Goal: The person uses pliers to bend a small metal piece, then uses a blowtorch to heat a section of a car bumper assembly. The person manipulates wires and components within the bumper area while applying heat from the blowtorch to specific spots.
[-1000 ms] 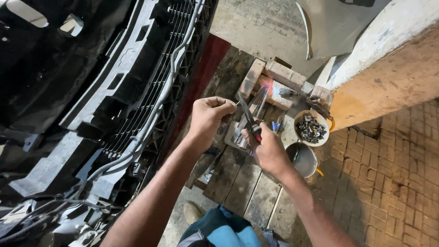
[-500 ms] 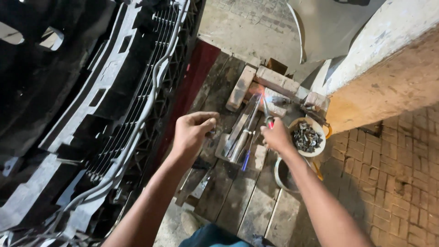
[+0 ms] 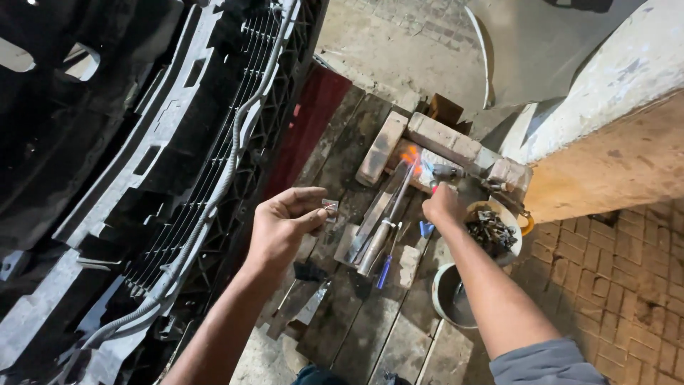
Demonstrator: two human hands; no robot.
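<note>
My left hand (image 3: 283, 227) pinches a small shiny metal piece (image 3: 329, 207) between thumb and forefinger, above the wooden planks (image 3: 356, 321). Fingers curled, my right hand (image 3: 443, 207) reaches toward the bricks (image 3: 445, 140); the red-handled pliers (image 3: 432, 187) in it are mostly hidden. An orange flame (image 3: 408, 155) glows in front of the bricks. Long metal rods (image 3: 385, 217) lie on the planks with their tips in that flame, between my two hands.
A black car bumper with a grille (image 3: 142, 178) fills the left side. A bowl of metal scraps (image 3: 491, 229) and a small bucket (image 3: 447, 296) stand by my right forearm. A blue-handled screwdriver (image 3: 385, 267) lies on the planks. Brick paving (image 3: 627, 285) lies to the right.
My hands have parted. The right hand moved away from the left toward the flame and bricks with the pliers. The left hand stayed back with the small metal piece.
</note>
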